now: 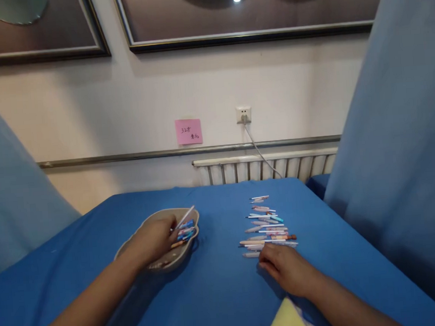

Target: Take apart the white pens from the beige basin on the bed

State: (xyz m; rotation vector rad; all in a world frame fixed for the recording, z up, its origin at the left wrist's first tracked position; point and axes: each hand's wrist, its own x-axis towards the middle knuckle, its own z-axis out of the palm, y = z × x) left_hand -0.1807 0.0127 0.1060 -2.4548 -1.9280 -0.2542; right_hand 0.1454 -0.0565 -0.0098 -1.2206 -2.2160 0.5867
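My left hand point(158, 239) reaches over a beige scalloped tray point(172, 262) at the left of the table. Its fingers are closed around a slim whitish pen point(186, 216), which tilts up to the right. Several blue and orange pens point(186, 233) lie in the tray beneath the fingers. At the right, my right hand point(284, 267) rests by the near end of a column of pens, fingers curled together against a pale grey pen point(251, 255). The fingers hide part of that pen. Several pens and thin white sticks point(267, 230) lie sideways in rows beyond it.
A blue cloth point(219, 292) covers the table. A yellow folded item point(286, 322) lies at the near edge. Behind stand a white radiator point(235, 160) and a plugged-in cord point(257, 148). Blue curtains point(394, 135) hang at both sides.
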